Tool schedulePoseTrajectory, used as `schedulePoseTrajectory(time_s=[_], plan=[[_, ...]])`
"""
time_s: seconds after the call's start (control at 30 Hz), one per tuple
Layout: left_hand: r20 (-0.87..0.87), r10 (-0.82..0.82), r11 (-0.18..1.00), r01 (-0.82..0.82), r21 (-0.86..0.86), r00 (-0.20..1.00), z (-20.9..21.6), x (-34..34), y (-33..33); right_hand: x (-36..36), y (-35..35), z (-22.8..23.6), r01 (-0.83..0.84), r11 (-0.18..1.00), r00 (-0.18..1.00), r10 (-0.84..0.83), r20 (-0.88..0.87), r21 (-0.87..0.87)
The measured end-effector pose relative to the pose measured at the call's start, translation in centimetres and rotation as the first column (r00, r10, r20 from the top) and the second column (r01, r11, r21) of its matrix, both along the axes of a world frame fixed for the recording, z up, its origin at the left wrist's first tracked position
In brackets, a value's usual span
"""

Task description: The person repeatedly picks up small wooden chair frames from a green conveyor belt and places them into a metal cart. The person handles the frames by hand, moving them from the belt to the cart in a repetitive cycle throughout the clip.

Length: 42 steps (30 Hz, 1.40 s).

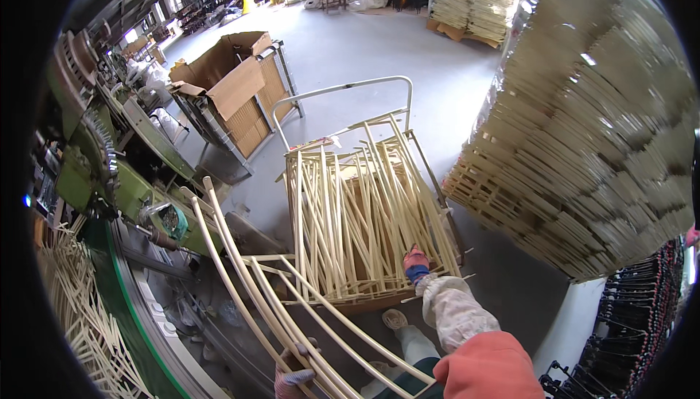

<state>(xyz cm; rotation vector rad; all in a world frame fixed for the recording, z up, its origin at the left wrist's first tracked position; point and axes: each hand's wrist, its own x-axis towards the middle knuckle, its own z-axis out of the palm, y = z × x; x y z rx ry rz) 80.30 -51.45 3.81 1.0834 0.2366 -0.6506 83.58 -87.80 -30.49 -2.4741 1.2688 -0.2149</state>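
Note:
My left hand (295,370), in a pale knit glove, is closed around several long, curved wooden rails (255,275) near the lower edge. The rails rise to the upper left, and short crosspieces seem to join some of them. Ahead, a flat cart holds a pile of thin, pale wooden sticks (343,224), mostly lying lengthwise. My right hand (416,264), in a red and blue glove, reaches to the near right part of this pile and seems to touch the sticks. Its fingers are too small and partly hidden to show whether they grip one.
The cart's metal handle (343,87) stands at its far end. On the right rises a tall wrapped stack of wooden parts (576,129). A green machine (135,191) is at left, with loose sticks (91,319) below it. An open cardboard box (244,103) stands beyond the machine.

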Motion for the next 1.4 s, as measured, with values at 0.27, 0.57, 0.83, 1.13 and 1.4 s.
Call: schedulePoseTrajectory(time_s=[0.27, 0.57, 0.83, 1.13, 1.4], plan=[[0.055, -0.123, 0.992, 0.121, 0.043, 0.991, -3.3, 3.0, -2.6, 5.8, -5.1, -6.9, 0.202, 0.964, 0.958, -0.156, -0.242, 0.176], [-0.085, -0.081, 0.996, 0.078, -0.042, 0.993, -2.9, 2.7, -2.6, 2.8, 6.4, 10.2, -0.774, 0.24, 0.479, 0.826, 0.296, 0.586], [0.041, -0.05, 0.997, 0.047, 0.06, 0.998, -0.2, -0.2, -1.2, 0.0, 16.0, 20.6, -0.466, -0.295, 0.782, 0.303, 0.545, 0.834], [0.059, -0.206, 0.955, 0.188, 0.228, 0.977, 0.8, 4.1, -2.1, 0.9, 11.7, 23.5, -0.83, 0.13, 0.483, -0.318, 0.816, 0.542], [0.154, -0.329, 0.898, 0.359, -0.252, 0.932, -6.1, 11.4, -12.5, 0.1, -2.2, 18.9, -0.689, -0.175, 0.616, -0.653, 0.44, 0.704]])
